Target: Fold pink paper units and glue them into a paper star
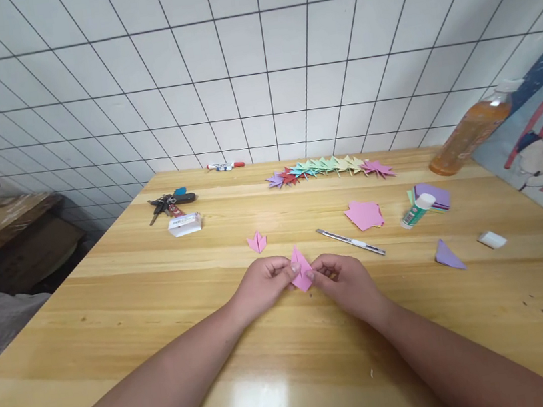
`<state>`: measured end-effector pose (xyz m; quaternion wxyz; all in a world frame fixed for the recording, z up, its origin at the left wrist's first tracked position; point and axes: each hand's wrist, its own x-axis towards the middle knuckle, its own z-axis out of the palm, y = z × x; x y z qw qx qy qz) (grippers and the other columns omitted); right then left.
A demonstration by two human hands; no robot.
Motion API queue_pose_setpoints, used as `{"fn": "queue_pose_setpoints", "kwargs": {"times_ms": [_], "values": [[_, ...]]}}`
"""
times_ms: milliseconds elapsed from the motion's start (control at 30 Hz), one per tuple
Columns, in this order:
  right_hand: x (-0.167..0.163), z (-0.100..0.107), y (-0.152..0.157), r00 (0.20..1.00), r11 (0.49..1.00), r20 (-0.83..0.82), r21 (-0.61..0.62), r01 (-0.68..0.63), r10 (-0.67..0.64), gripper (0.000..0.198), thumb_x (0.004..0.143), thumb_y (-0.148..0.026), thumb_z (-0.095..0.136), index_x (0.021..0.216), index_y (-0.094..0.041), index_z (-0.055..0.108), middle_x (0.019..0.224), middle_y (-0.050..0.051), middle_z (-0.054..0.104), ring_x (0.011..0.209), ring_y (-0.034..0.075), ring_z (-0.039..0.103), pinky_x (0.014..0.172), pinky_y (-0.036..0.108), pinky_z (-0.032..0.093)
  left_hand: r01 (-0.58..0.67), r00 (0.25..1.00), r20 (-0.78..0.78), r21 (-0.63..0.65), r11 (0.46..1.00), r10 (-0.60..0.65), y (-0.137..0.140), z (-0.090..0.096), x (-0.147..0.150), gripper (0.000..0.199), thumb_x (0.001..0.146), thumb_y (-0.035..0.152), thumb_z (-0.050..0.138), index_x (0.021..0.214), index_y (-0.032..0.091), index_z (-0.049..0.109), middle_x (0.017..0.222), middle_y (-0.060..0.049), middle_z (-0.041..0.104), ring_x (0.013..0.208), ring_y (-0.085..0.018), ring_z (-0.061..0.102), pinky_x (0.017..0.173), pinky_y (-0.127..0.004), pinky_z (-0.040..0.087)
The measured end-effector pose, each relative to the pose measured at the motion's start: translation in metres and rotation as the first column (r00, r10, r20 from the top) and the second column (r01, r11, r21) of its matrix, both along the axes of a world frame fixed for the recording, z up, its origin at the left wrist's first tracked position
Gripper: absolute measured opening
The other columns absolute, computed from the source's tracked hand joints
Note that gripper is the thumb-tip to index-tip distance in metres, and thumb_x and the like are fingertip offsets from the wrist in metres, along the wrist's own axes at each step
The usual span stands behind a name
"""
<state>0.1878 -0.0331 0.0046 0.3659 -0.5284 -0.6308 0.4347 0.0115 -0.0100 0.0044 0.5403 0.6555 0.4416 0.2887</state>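
Two nearly closed hands [264, 285] [349, 282] pinch folded pink paper [301, 268].

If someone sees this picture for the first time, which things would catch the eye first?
Probably the colourful row of folded paper along the back of the table, near the tiled wall. Next, the pink folded piece held by the left hand and right hand near the centre. The bottle of orange liquid at the back right may follow.

From the hands [265, 284], the tabletop [285, 211] is free toward twelve o'clock up to the folded-paper row [330, 167]; a small pink fold [257, 242] obstructs half-past ten, the cutter [351, 242] two.
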Motion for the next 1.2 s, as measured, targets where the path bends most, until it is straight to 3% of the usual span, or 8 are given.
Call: {"fn": "queue_pose_setpoints", "kwargs": {"times_ms": [233,567,733,867,1067,1200], "values": [[0.0034,-0.0005,0.0031,0.994,0.99,-0.112,-0.143,-0.008,-0.008,0.02,0.071,-0.037,0.06,0.062,-0.018,0.058,0.058,0.0,0.06,0.051,0.011,0.049,0.05,0.023,0.04,0.024,0.995,-0.1,0.09,0.996,-0.015,-0.0004,0.0002,-0.0008,0.034,0.082,0.039,0.047,0.065,0.012,0.06,0.06,0.0,0.055,0.059,-0.012,0.049,0.057,-0.021,0.037],[0.0024,0.003,0.0026,0.989,0.988,-0.15,-0.152,-0.036,0.013,0.018,0.07,-0.035,0.062,0.064,-0.017,0.06,0.058,-0.002,0.057,0.052,0.01,0.049,0.049,0.022,0.037,-0.032,0.989,-0.138,0.091,0.995,0.044,-0.0002,-0.001,0.0,0.032,0.079,0.037,0.051,0.062,0.012,0.06,0.056,0.002,0.051,0.054,-0.01,0.045,0.053,-0.02,0.034],[0.0041,0.0033,0.0028,0.968,0.988,-0.249,-0.134,-0.081,0.045,0.025,0.074,-0.039,0.059,0.088,-0.019,0.066,0.076,0.002,0.064,0.066,0.014,0.056,0.056,0.023,0.042,0.108,0.992,-0.063,-0.02,0.994,-0.109,-0.0033,-0.0002,0.0003,0.035,0.08,0.042,0.05,0.068,0.011,0.062,0.06,0.0,0.055,0.057,-0.01,0.048,0.055,-0.02,0.037],[0.0056,-0.0025,0.0047,0.964,0.996,-0.264,-0.088,-0.026,0.002,0.023,0.072,-0.038,0.063,0.077,-0.016,0.067,0.072,0.002,0.063,0.066,0.014,0.054,0.062,0.026,0.043,0.209,0.978,0.003,-0.061,0.976,-0.209,-0.0068,0.001,0.0017,0.036,0.081,0.043,0.049,0.074,0.011,0.063,0.07,-0.003,0.061,0.066,-0.013,0.054,0.063,-0.022,0.041],[0.0025,-0.0049,0.0039,0.943,0.994,-0.325,-0.101,0.035,-0.066,0.022,0.071,-0.038,0.065,0.069,-0.016,0.064,0.062,-0.001,0.057,0.056,0.01,0.049,0.053,0.022,0.039,0.186,0.981,-0.067,0.044,0.982,-0.183,-0.006,0.002,0.004,0.037,0.083,0.041,0.046,0.072,0.012,0.065,0.066,0.0,0.058,0.065,-0.014,0.052,0.06,-0.021,0.039],[0.0015,-0.0025,0.0023,0.935,0.992,-0.348,-0.124,0.027,-0.069,0.024,0.073,-0.039,0.062,0.081,-0.017,0.067,0.069,0.001,0.062,0.06,0.012,0.053,0.055,0.024,0.042,0.177,0.98,-0.098,0.052,0.983,-0.172,-0.0049,0.0006,0.0042,0.034,0.082,0.04,0.048,0.069,0.012,0.064,0.061,0.0,0.055,0.061,-0.013,0.05,0.056,-0.02,0.037]]}}
